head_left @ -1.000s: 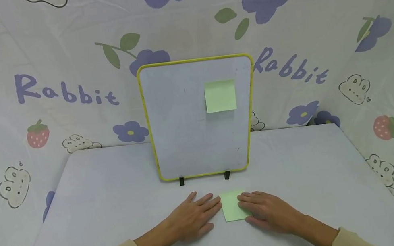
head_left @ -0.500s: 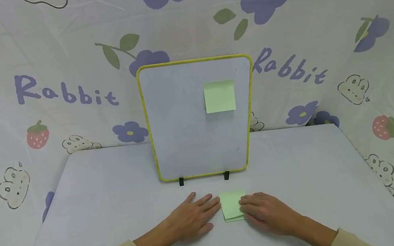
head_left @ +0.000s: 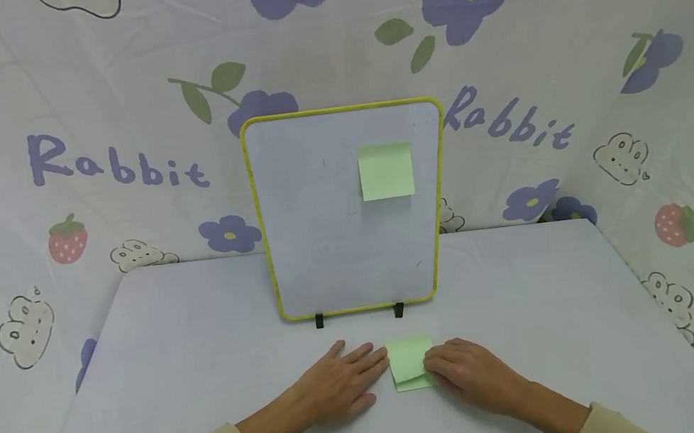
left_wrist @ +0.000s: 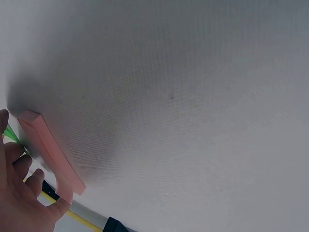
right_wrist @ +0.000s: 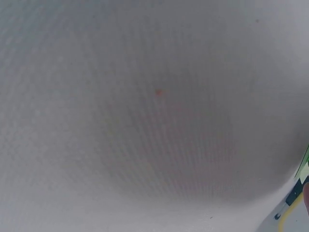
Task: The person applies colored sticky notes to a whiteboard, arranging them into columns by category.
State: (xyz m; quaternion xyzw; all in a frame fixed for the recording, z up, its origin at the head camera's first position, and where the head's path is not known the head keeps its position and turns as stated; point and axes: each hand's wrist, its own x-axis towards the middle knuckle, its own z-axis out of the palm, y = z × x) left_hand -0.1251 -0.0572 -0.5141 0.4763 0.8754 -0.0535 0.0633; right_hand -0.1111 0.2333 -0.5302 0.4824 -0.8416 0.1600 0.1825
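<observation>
A green sticky pad (head_left: 405, 360) is lying flat on the white table (head_left: 178, 371) in front of the whiteboard (head_left: 323, 233), between the two hands. Its outline is looking nearly square, so no long axis is standing out; one edge is facing the board, the opposite edge is facing the person, and its sides are running roughly towards the board with a slight slant. The top sheet (head_left: 412, 372) is lifting along the near edge, rising towards the right corner.

The right hand (head_left: 477, 376) is pinching that sheet at the right side, its fingers curling together. The left hand (head_left: 343, 385) is resting with fingers extended and thumb spread apart, its fingertips at the pad's left edge.

In the left wrist view, a pink pad (left_wrist: 54, 152) is lying beside the left fingers, its long axis slanting from upper left to lower right in that view. The right wrist view is showing mostly blurred tabletop.

A green note (head_left: 385, 171) is hanging upright at the upper right of the whiteboard, whose yellow frame (head_left: 341, 109) is standing on black feet (head_left: 319, 321).
</observation>
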